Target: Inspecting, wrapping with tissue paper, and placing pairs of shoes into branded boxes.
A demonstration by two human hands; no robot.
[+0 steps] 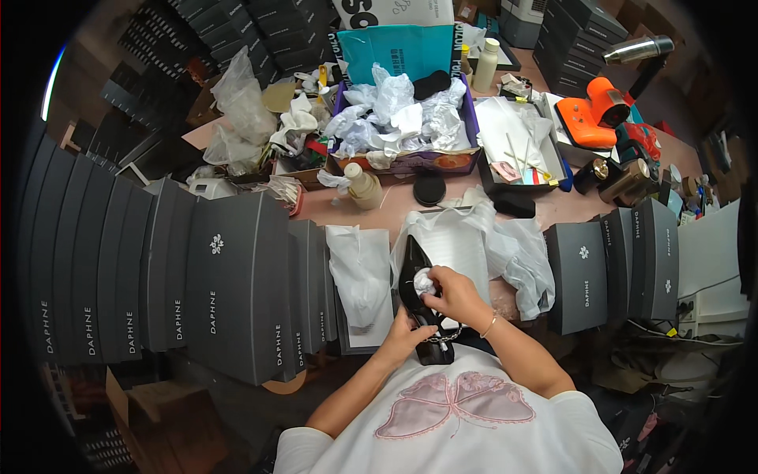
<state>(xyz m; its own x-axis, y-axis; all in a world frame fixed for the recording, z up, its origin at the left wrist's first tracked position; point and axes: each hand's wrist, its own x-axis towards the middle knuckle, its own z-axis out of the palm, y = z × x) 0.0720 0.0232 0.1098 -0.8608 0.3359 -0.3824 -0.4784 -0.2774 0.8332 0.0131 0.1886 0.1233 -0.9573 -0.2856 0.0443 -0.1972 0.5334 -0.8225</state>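
Observation:
A black pointed shoe point(413, 257) with a chain-like strap lies close to my body, its toe toward the table. My left hand point(404, 338) is wrapped round the shoe near its heel end. My right hand point(453, 297) pinches a crumpled ball of white paper point(424, 281) at the shoe's opening. How far the paper sits inside cannot be made out. Just beyond the shoe is an open shoebox lined with white tissue paper point(452, 242). More white tissue point(359, 265) lies over the box part to the left, and a sheet point(523, 265) hangs over the right side.
Dark grey shoeboxes stand in rows at left point(241, 292) and right point(580, 276). Behind are a purple box point(473, 118) of crumpled paper, a beige bottle point(365, 188), a black round tin point(429, 189), a tray point(517, 183) of small items and an orange device point(586, 125).

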